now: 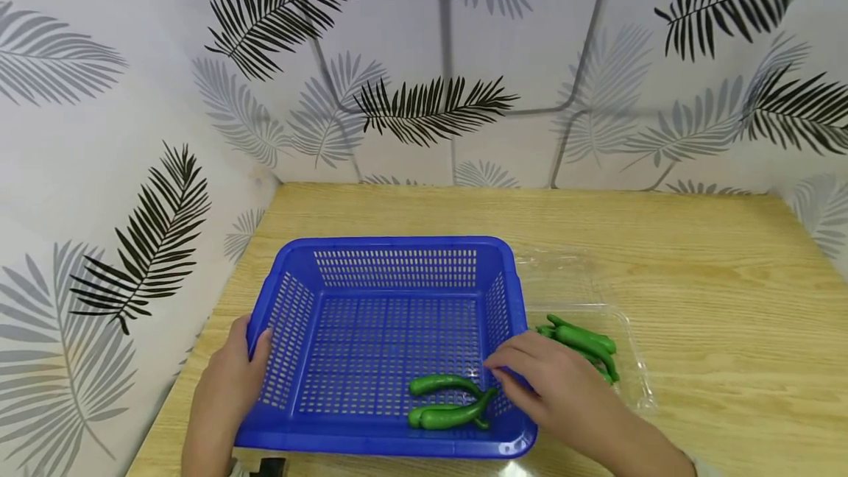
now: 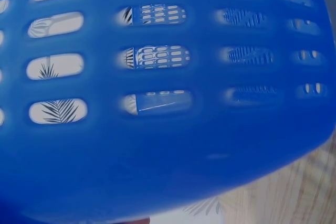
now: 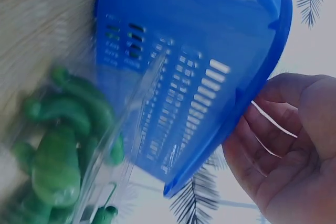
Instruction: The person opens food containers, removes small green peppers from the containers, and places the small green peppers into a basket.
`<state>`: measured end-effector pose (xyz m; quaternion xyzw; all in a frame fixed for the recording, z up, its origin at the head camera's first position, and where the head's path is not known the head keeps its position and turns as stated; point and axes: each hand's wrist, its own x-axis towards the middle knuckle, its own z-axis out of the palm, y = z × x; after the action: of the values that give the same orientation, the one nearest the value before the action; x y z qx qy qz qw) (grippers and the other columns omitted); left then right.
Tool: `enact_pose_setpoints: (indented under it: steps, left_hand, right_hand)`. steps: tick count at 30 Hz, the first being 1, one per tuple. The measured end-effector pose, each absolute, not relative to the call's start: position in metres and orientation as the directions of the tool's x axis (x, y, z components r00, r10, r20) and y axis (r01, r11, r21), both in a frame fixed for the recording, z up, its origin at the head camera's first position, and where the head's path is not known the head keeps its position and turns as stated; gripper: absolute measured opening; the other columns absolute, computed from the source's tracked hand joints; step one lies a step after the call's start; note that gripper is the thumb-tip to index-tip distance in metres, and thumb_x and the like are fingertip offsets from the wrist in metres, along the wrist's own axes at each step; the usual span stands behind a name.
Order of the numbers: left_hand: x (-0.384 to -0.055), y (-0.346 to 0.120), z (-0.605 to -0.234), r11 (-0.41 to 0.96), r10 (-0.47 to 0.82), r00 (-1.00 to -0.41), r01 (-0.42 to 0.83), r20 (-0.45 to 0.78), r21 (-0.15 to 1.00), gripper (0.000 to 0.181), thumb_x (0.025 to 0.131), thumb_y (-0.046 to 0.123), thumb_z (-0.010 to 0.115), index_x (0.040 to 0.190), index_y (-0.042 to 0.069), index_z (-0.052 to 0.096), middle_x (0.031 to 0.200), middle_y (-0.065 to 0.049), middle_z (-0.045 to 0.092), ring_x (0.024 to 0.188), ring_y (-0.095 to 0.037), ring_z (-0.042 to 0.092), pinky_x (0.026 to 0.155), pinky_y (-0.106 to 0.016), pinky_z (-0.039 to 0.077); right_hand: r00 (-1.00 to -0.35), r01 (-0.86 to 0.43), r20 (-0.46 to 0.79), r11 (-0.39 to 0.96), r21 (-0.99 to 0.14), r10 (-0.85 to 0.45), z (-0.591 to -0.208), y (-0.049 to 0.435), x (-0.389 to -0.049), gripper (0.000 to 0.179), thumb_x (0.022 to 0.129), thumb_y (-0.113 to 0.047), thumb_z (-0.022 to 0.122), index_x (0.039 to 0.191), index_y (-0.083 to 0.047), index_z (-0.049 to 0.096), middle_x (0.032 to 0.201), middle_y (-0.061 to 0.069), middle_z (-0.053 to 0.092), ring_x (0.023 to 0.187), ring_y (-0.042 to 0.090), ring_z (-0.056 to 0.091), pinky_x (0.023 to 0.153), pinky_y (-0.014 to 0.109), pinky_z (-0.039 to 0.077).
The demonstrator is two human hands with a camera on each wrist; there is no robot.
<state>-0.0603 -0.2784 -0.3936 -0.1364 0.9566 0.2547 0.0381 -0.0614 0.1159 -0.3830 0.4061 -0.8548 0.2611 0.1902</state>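
Observation:
A blue plastic basket [image 1: 391,241] with slotted sides stands on the table. My left hand [image 1: 228,374] grips its left rim, the thumb over the edge and the fingers outside. Green chili peppers [image 1: 450,416] lie inside at the near right corner. Over the right rim reaches my right hand [image 1: 556,389], its fingertips just above the inside of the basket and no pepper between them. In the right wrist view, the relaxed fingers [image 3: 244,161] are beside the rim. More green peppers [image 3: 58,166] lie in a clear plastic box [image 1: 639,359] to the right, partly hidden by my right hand.
The clear box's raised lid [image 1: 556,278] stands behind it, beside the basket. A wood-grain table [image 1: 729,300] extends to the right. Leaf-patterned wall covering [image 1: 517,146] borders the table at the back and left. A small black object [image 1: 271,467] sits at the bottom edge near my left wrist.

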Motion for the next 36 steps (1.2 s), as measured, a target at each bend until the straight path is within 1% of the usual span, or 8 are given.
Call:
enact_pose_setpoints:
  steps: [5,10,13,16,24,27,32,36]
  left_hand:
    - [-0.061,-0.279,-0.393,0.833,-0.235,-0.961,-0.276,-0.146,0.479,0.066,0.099,0.048,0.025,0.140,-0.003,0.025,0.112,-0.031,0.055,0.096,-0.046,0.058,0.073,-0.057,0.043]
    - [-0.062,-0.279,-0.395,0.838,-0.232,-0.961,-0.276,-0.151,0.470,0.066,0.099,0.047,0.025,0.140,-0.004,0.024,0.115,-0.032,0.053,0.099,-0.048,0.056,0.075,-0.058,0.042]
    - [-0.062,-0.280,-0.396,0.840,-0.233,-0.961,-0.278,-0.151,0.467,0.065,0.099,0.047,0.025,0.140,-0.003,0.024,0.114,-0.032,0.054,0.099,-0.048,0.056,0.074,-0.058,0.042]
    - [-0.061,-0.279,-0.396,0.840,-0.235,-0.961,-0.277,-0.148,0.466,0.065,0.099,0.047,0.025,0.140,-0.003,0.025,0.113,-0.031,0.055,0.097,-0.046,0.057,0.074,-0.057,0.042]
    - [-0.061,-0.279,-0.395,0.845,-0.242,-0.961,-0.278,-0.136,0.456,0.065,0.099,0.046,0.025,0.140,-0.004,0.025,0.112,-0.032,0.055,0.097,-0.046,0.057,0.074,-0.057,0.043]
    - [-0.061,-0.279,-0.396,0.845,-0.239,-0.961,-0.277,-0.140,0.457,0.065,0.099,0.046,0.025,0.140,-0.004,0.025,0.112,-0.032,0.055,0.096,-0.046,0.057,0.074,-0.057,0.043]
    - [-0.061,-0.279,-0.395,0.843,-0.235,-0.961,-0.277,-0.147,0.462,0.065,0.099,0.047,0.025,0.140,-0.004,0.024,0.111,-0.032,0.055,0.096,-0.046,0.057,0.073,-0.057,0.043]
    - [-0.061,-0.279,-0.394,0.840,-0.236,-0.960,-0.279,-0.150,0.465,0.065,0.099,0.047,0.025,0.140,-0.003,0.024,0.112,-0.031,0.055,0.096,-0.046,0.058,0.072,-0.057,0.043]
  right_hand:
    - [-0.645,-0.748,0.536,0.593,-0.296,-0.545,-0.385,0.129,-0.063,0.017,0.079,-0.011,0.069,0.094,-0.020,0.067,0.098,-0.011,0.060,0.089,0.006,0.056,0.074,0.025,0.048]
    - [-0.686,-0.701,0.530,0.648,-0.296,-0.499,-0.391,0.142,-0.065,0.021,0.076,-0.008,0.072,0.095,-0.017,0.067,0.101,-0.007,0.060,0.092,0.010,0.057,0.074,0.029,0.050]
    - [-0.719,-0.663,0.513,0.686,-0.301,-0.470,-0.394,0.148,-0.065,0.024,0.077,-0.010,0.072,0.099,-0.016,0.066,0.101,-0.005,0.060,0.092,0.012,0.060,0.072,0.030,0.051]
    - [-0.730,-0.645,0.513,0.704,-0.297,-0.452,-0.397,0.153,-0.064,0.027,0.075,-0.008,0.073,0.100,-0.014,0.066,0.099,-0.004,0.062,0.091,0.014,0.061,0.070,0.031,0.052]
    - [-0.772,-0.600,0.449,0.749,-0.282,-0.449,-0.406,0.162,-0.065,0.021,0.074,-0.009,0.075,0.092,-0.014,0.066,0.094,-0.004,0.062,0.090,0.015,0.061,0.071,0.034,0.052]
    - [-0.803,-0.572,0.384,0.771,-0.280,-0.456,-0.409,0.164,-0.065,0.022,0.072,-0.008,0.077,0.092,-0.013,0.067,0.094,-0.002,0.062,0.089,0.018,0.061,0.071,0.036,0.052]
    - [-0.865,-0.500,0.215,0.817,-0.287,-0.453,-0.415,0.168,-0.065,0.025,0.072,-0.010,0.077,0.094,-0.013,0.068,0.095,0.000,0.061,0.092,0.023,0.060,0.071,0.041,0.051]
    - [-0.882,-0.471,0.123,0.831,-0.296,-0.456,-0.419,0.170,-0.066,0.024,0.073,-0.014,0.077,0.096,-0.012,0.068,0.094,0.003,0.061,0.091,0.024,0.060,0.070,0.041,0.051]
